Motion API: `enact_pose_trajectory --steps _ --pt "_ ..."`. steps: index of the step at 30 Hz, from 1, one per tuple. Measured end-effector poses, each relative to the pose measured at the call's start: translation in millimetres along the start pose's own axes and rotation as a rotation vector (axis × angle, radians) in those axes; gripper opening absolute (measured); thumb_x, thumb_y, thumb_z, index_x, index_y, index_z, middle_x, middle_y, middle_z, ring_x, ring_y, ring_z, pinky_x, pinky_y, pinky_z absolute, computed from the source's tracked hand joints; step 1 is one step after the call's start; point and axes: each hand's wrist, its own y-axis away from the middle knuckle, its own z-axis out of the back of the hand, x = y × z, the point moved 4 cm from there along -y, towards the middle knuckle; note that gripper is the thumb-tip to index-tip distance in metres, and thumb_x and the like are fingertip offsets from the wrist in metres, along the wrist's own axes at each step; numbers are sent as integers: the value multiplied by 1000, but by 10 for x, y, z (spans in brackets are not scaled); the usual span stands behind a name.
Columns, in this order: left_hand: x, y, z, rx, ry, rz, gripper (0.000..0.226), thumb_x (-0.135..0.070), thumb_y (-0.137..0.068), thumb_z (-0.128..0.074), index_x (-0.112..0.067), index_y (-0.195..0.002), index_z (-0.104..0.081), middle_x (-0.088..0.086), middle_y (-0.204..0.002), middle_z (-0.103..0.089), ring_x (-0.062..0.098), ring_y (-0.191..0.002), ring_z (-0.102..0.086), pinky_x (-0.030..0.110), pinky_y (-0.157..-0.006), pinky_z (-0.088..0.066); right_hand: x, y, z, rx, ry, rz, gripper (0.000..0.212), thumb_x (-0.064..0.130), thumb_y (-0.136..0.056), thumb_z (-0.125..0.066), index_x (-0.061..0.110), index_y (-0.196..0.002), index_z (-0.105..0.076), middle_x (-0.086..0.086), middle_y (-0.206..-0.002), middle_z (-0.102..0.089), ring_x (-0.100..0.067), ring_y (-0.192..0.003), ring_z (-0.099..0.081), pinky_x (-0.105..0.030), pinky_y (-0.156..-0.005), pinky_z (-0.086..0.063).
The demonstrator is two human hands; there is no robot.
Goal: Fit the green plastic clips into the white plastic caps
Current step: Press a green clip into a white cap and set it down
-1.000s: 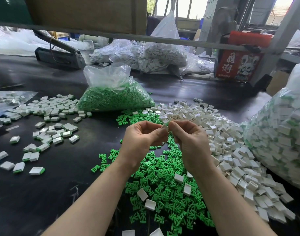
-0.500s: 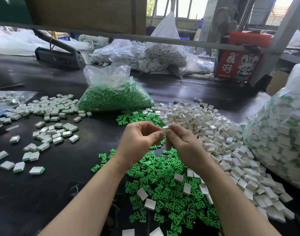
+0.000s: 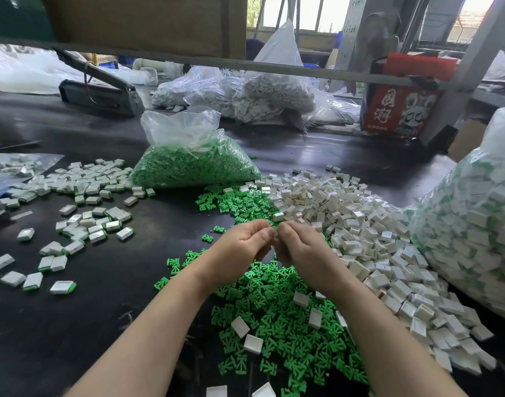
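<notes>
Head view. Left hand (image 3: pixel 240 250) and right hand (image 3: pixel 298 247) meet fingertip to fingertip, fingers of both curled inward, thumbs pressed close together. Whatever they pinch is hidden between the tips; cannot tell if a part is held.

Landmark: loose pile of green clips (image 3: pixel 277 316) on the black table (image 3: pixel 73 325). Both hands are raised directly above the far part of this pile; both forearms cross over it. Several stray white caps lie on top of the pile.

Right of the green pile and touching it: heap of empty white caps (image 3: pixel 374 242). Further right: large clear bag of assembled pieces (image 3: pixel 474 224), white with green showing.

Left of the green pile, well apart: scattered finished caps (image 3: pixel 82 207) with green edges.

Beyond the green pile: clear bag of green clips (image 3: pixel 194 161), top open. Further beyond: bags of white parts (image 3: pixel 262 96), a red printed box (image 3: pixel 397 110), a grey heat sealer (image 3: pixel 102 93).
</notes>
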Motion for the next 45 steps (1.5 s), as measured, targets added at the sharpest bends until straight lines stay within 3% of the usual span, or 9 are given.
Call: enact_pose_trajectory --steps 5,10,13,17,22,29,33,40,45 --pt "-6 9 -25 30 3 0 20 -25 -98 -46 -10 -87 -50 -8 -66 -40 13 -65 -35 36 -65 -30 -5 -13 5 4 -34 -10 41 28 -95 -39 24 -54 -43 8 -50 -43 -19 -54 -38 -53 -58 -39" --pt "-7 15 -26 56 -21 25 41 -36 -89 -45 4 -91 -53 4 -76 -43 18 -74 -37 38 -71 -32 -40 4 -57 71 -144 -75 56 22 -100 -37 34 -47 -52 13 -46 -42 -8 -49 -36 -39 -59 -31" --pt "19 9 -45 21 -27 31 32 -37 -89 -44 -8 -84 -54 -4 -69 -44 17 -70 -37 38 -68 -32 -58 0 -42 54 -126 -79 55 16 -104 -36 28 -51 -49 11 -47 -44 -8 -48 -38 -37 -60 -33" --pt "57 -25 -85 -23 -1 36 42 -39 -90 -44 2 -87 -51 1 -72 -45 18 -72 -39 42 -72 -37 -55 -1 2 -34 -51 -39 46 17 -104 -34 18 -60 -44 1 -55 -47 -15 -53 -41 -44 -59 -36" --pt "44 -21 -58 -37 20 14 24 -39 -91 -45 -20 -77 -49 -5 -71 -43 15 -70 -39 40 -70 -36 -41 -11 -29 -87 30 9 41 23 -101 -33 13 -63 -45 -7 -61 -50 -22 -60 -44 -53 -65 -42" --pt "-17 5 -34 33 98 37 33 -33 -89 -47 -2 -99 -53 8 -86 -40 20 -86 -37 42 -84 -34 -60 -10 -21 37 -249 -52 51 9 -102 -34 24 -54 -38 11 -45 -38 -9 -45 -33 -31 -51 -29" --pt "-5 7 -29 34 39 32 32 -35 -90 -46 -4 -91 -51 4 -79 -41 18 -79 -36 40 -76 -33 -45 -8 -34 44 -214 -51 49 8 -102 -35 21 -55 -38 11 -46 -39 -11 -47 -35 -36 -56 -30" --pt "2 10 -15 21 -63 36 50 -38 -89 -46 10 -103 -50 6 -85 -46 17 -81 -40 41 -76 -35 -38 8 -33 59 -199 -67 46 6 -101 -35 17 -57 -38 9 -48 -38 -13 -47 -34 -36 -55 -29" --pt "-28 11 -34 30 -116 1 41 -37 -93 -42 3 -95 -51 7 -80 -44 17 -73 -37 46 -67 -35 -68 -5 -72 62 -202 -32 48 30 -99 -34 26 -53 -45 11 -44 -40 -8 -43 -37 -25 -48 -31"
